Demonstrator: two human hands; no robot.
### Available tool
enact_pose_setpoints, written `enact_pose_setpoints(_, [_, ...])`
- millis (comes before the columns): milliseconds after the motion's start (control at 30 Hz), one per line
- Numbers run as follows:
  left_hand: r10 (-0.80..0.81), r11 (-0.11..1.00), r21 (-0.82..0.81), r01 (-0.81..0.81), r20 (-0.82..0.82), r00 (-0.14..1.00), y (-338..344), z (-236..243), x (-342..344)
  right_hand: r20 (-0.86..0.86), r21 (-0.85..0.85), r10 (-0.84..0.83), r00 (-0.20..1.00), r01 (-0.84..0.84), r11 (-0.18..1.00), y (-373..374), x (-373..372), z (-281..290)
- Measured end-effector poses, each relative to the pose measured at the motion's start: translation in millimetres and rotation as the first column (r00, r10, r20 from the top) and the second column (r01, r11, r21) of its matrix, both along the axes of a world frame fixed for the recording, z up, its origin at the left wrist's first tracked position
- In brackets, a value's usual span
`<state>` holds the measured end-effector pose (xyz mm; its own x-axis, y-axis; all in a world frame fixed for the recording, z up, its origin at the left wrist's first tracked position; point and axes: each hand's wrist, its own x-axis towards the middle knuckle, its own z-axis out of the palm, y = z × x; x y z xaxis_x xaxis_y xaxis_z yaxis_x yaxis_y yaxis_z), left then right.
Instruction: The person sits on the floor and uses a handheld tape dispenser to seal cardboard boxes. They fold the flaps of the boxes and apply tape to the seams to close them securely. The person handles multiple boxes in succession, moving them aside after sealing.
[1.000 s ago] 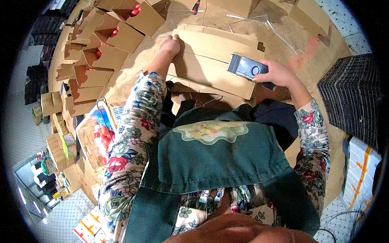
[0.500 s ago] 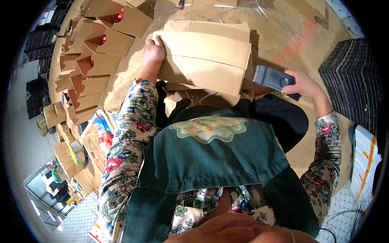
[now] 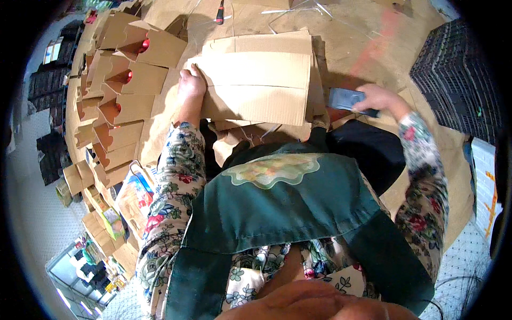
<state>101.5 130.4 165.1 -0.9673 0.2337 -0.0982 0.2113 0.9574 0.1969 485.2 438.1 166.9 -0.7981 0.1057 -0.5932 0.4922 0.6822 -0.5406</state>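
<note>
My left hand [image 3: 190,84] grips the left edge of a folded cardboard piece [image 3: 254,85], with more cardboard flaps beneath it. In my right hand [image 3: 373,98] is a dark grey-blue rectangular hand tool [image 3: 344,99], held just to the right of the cardboard, apart from it. My lap and dark-covered legs [image 3: 365,154] are below, behind a green apron [image 3: 282,208].
Several open cardboard boxes [image 3: 128,122] with red round items line the left. A basket [image 3: 133,192] sits lower left. Stacked black crates [image 3: 453,74] stand right. A red-handled tool [image 3: 219,16] and white straps [image 3: 298,16] lie at the back.
My right hand and the tool have drawn away from the cardboard to the right. The cardboard and left hand have shifted leftward in view as the camera's view moved.
</note>
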Motion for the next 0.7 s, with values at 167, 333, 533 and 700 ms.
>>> enact_pose_setpoints(167, [0.006,1.0,0.008,-0.007,0.027,1.0,12.3,11.0,6.9,0.09,-0.048,-0.043,0.995,0.048,0.998,-29.6,-60.3,-20.1])
enact_pose_setpoints(333, [0.007,0.998,0.067,-0.007,0.006,1.0,4.9,4.1,11.8,0.18,0.296,0.005,0.984,-0.059,0.953,-85.5,-84.3,16.7])
enact_pose_setpoints(533, [-0.478,0.878,-0.154,0.453,-0.311,0.822,43.9,-13.4,25.7,0.298,0.583,0.287,0.91,-0.412,0.7,-71.3,-85.2,-151.1])
enact_pose_setpoints(700, [-0.886,0.451,-0.088,0.888,0.078,0.458,94.2,8.4,85.9,0.494,0.575,0.285,0.821,-0.555,0.601,-71.8,-110.6,-98.5])
